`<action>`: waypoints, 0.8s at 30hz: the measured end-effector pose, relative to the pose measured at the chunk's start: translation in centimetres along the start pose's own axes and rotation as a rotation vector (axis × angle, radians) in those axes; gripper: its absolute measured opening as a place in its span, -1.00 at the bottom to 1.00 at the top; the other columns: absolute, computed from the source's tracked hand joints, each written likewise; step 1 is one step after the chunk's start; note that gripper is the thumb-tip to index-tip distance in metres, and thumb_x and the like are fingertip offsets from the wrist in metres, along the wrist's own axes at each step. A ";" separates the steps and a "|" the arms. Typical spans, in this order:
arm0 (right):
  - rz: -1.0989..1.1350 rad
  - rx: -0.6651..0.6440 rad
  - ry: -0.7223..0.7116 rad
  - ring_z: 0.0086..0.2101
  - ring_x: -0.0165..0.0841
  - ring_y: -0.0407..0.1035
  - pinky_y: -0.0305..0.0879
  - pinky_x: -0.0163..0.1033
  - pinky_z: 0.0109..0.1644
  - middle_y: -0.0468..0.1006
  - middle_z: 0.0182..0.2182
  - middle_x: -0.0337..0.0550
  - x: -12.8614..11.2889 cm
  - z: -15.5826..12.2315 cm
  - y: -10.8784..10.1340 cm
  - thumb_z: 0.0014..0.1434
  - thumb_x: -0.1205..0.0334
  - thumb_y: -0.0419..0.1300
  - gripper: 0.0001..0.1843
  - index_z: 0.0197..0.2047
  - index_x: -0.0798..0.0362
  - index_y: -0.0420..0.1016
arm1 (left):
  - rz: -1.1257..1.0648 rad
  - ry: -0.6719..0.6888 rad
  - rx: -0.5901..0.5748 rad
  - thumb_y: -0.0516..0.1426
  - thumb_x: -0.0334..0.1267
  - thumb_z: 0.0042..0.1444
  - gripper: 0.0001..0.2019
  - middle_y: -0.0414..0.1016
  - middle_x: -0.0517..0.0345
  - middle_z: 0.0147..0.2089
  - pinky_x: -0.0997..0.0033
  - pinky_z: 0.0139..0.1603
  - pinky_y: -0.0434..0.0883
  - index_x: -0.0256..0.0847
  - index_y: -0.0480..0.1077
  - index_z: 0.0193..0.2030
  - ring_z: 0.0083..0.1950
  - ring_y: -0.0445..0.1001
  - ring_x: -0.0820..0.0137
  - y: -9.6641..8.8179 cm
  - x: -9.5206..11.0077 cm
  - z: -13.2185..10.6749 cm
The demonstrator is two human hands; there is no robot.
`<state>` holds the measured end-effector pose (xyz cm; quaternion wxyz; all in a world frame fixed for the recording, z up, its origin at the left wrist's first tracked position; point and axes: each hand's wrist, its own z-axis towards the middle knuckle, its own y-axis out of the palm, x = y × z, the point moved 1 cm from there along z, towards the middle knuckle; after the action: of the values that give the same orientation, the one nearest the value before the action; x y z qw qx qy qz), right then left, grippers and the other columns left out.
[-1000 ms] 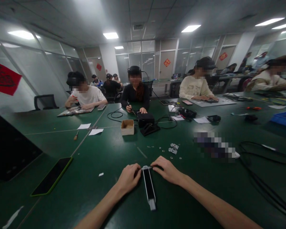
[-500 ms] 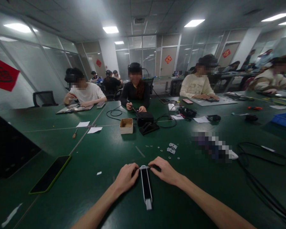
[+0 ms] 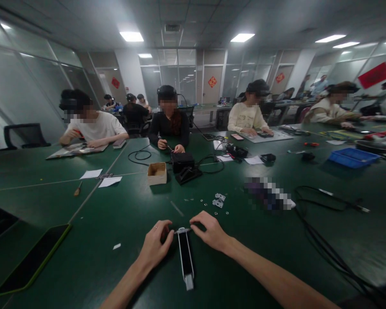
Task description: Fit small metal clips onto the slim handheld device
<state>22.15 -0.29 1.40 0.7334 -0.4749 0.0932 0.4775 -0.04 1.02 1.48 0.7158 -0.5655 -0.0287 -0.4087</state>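
A long, narrow frame point(image 3: 190, 259) with pale edges and a dark middle lies on the green table, its near end capped by a light grey block point(image 3: 189, 282). Across its far end runs a small, thin crosspiece point(image 3: 182, 231). My left hand point(image 3: 156, 242) is at the left tip of this crosspiece, fingers curled and thumb against it. On the opposite side, my right hand point(image 3: 209, 231) pinches the right tip between thumb and forefinger. The fingertips partly hide the crosspiece ends. Beyond my hands lie several small metal plates point(image 3: 218, 200) and tiny rings point(image 3: 216, 213).
A phone-like slab with a green edge point(image 3: 35, 259) lies at the left, near a white scrap point(image 3: 116, 246). Farther off are a cardboard box point(image 3: 157, 174), a black device point(image 3: 183, 163), a blue tray point(image 3: 354, 158) and black cables point(image 3: 324, 244). Several people sit around the table.
The view has turned to the right, so everything appears farther left. My hands stay at the frame's far end, with the left fingers slightly more apart from the frame.
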 end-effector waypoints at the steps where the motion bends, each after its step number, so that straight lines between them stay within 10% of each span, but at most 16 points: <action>1: 0.006 0.020 -0.057 -0.25 -0.35 0.37 0.34 -0.19 -0.14 0.53 -0.29 -0.12 -0.3 0.0 0.2 0.21 0.34 0.10 -0.86 -0.18 0.10 0.45 | -0.009 0.042 0.043 -0.01 -0.19 0.19 -0.77 0.41 0.16 -0.37 0.46 -0.40 0.39 -0.24 0.33 -0.10 -0.44 0.39 0.44 -0.1 0.0 0.0; 9: 0.047 0.058 -0.307 -0.21 -0.38 0.33 0.34 -0.23 -0.13 0.51 -0.26 -0.08 -1.3 -0.3 2.0 0.25 0.35 0.06 -0.83 -0.20 0.08 0.49 | -0.084 0.476 0.152 0.02 -0.38 0.21 -0.89 0.48 0.10 -0.30 0.54 -0.26 0.45 -0.23 0.36 -0.18 -0.29 0.47 0.47 -0.1 1.1 0.0; 24: 0.003 0.086 -0.208 -0.28 -0.40 0.34 0.23 -0.24 -0.17 0.55 -0.34 -0.17 -0.9 -0.4 2.6 0.25 0.21 0.10 -0.86 -0.26 0.07 0.43 | -0.200 0.475 0.050 0.05 -0.41 0.20 -0.87 0.53 0.11 -0.28 0.58 -0.24 0.47 -0.22 0.36 -0.13 -0.28 0.51 0.48 0.3 1.1 -0.1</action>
<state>19.74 -0.86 0.11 0.7580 -0.3908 0.0377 0.5208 0.90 0.36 1.76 0.6722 -0.4303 0.0743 -0.5979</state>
